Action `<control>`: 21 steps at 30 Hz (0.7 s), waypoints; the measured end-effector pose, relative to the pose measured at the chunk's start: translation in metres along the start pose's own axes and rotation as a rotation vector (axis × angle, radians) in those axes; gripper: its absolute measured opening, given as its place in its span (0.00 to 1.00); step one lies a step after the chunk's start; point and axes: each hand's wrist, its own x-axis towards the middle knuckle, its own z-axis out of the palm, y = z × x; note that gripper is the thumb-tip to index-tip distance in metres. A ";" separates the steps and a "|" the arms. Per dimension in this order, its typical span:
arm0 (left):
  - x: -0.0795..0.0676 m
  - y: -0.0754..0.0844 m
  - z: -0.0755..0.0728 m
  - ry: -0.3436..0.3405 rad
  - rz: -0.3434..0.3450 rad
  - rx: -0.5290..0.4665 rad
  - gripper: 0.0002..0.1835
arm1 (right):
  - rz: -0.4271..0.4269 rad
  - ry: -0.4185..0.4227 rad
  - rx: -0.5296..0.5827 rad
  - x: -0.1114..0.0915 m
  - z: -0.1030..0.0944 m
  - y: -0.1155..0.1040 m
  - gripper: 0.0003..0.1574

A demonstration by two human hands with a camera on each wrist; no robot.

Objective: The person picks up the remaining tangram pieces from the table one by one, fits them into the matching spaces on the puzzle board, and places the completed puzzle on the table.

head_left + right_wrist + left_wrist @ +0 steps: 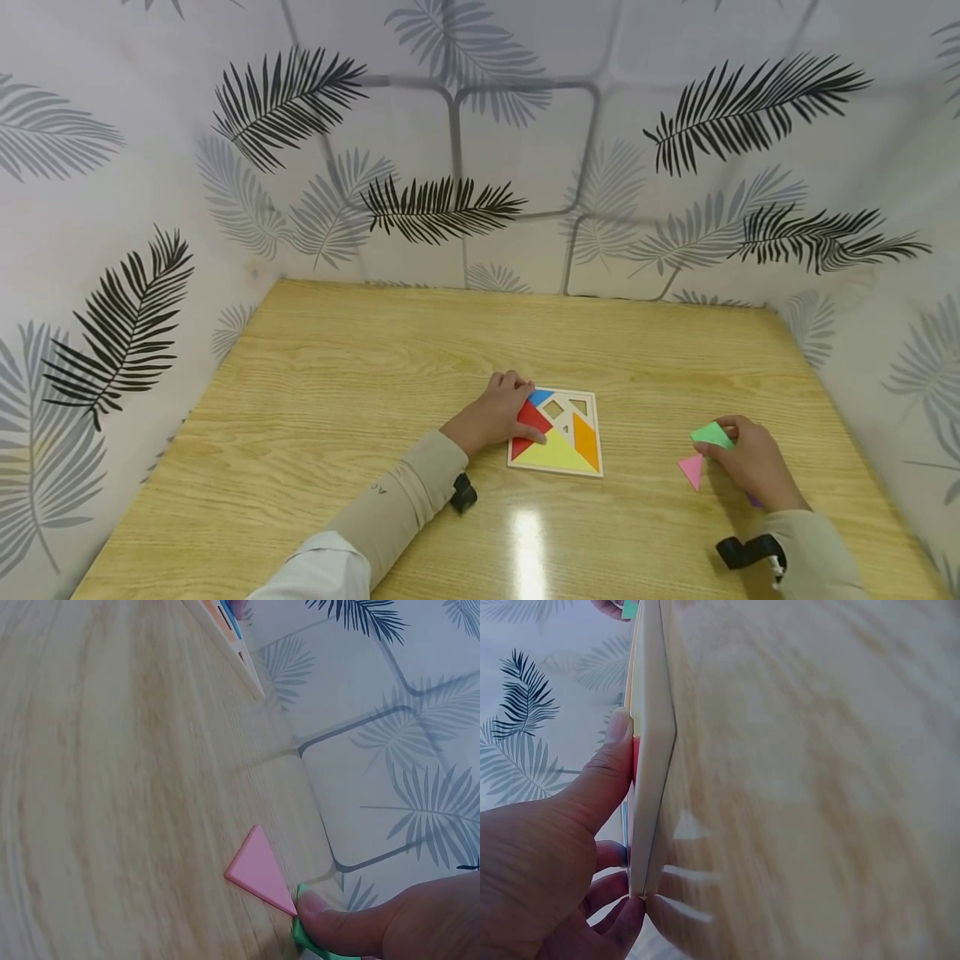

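Observation:
A tangram board [564, 418] lies flat in the middle of the table, with red [536, 417], yellow [557, 454], orange [585, 442] and blue [540, 397] pieces in it. Several of its cut-outs show bare. My left hand [497, 412] holds the board's left side, thumb on top and fingers curled at the edge [654, 742]. Off to the right, my right hand [756, 462] pinches a green piece [709, 434] between thumb and fingers. A pink triangle [259, 871] lies just beside it on the table. Part of a purple piece [753, 501] shows under the right wrist.
The wooden table [360, 358] meets a leaf-patterned cloth [420, 258] at its back and sides. Each wrist carries a black strap-on mount [750, 552]. Light glares off the tabletop in front of the board.

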 end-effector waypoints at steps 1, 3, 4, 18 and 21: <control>0.000 0.000 0.000 0.003 0.003 0.001 0.48 | -0.007 0.016 0.004 0.000 0.001 0.000 0.40; 0.000 0.000 0.001 0.005 0.003 -0.003 0.48 | -0.008 0.043 0.013 -0.001 0.002 -0.001 0.36; 0.000 0.000 0.001 0.006 0.002 -0.004 0.48 | -0.004 0.052 0.017 -0.002 0.002 -0.002 0.34; 0.000 0.000 0.001 0.011 -0.001 0.002 0.48 | -0.005 0.145 0.081 -0.010 -0.004 -0.020 0.29; 0.001 0.000 0.001 0.011 -0.002 -0.002 0.49 | -0.010 0.147 0.093 -0.010 -0.005 -0.023 0.30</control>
